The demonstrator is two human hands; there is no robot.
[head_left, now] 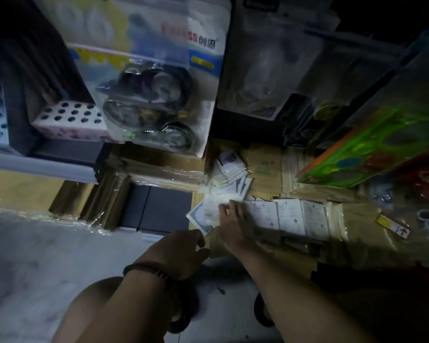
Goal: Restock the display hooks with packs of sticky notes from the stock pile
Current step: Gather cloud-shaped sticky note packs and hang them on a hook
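Down on the cardboard boxes (265, 167) at floor level, right in front of my knees, lies the stock pile, and both hands are at its left end. The loose pack (201, 215) I want sits skewed to everything else, one corner pointing back at my left hand (181, 247) and its far edge tucked under my right hand (233, 222).

The right hand rests on top of that pack with the fingers (224, 206) laid over it; I see no curl round an edge, so I read it as pressing, not gripping. The left hand, the one with the bracelet (146, 268), has its fingers bent toward the near corner. The dim, blurred picture does not let me tell whether they pinch the corner or just hover at it.

A row of packs (290, 216) runs off to the right from under the right hand, side by side, long sides pointing away from me. A fanned stack (230, 169) lies just beyond.

By my judgement the left hand is better placed to lift the loose pack by its corner, since the right hand covers it from above. I cannot make out the hooks themselves; hanging goods (159, 82) fill the view above and ahead, so the pack has to travel up and away from me.
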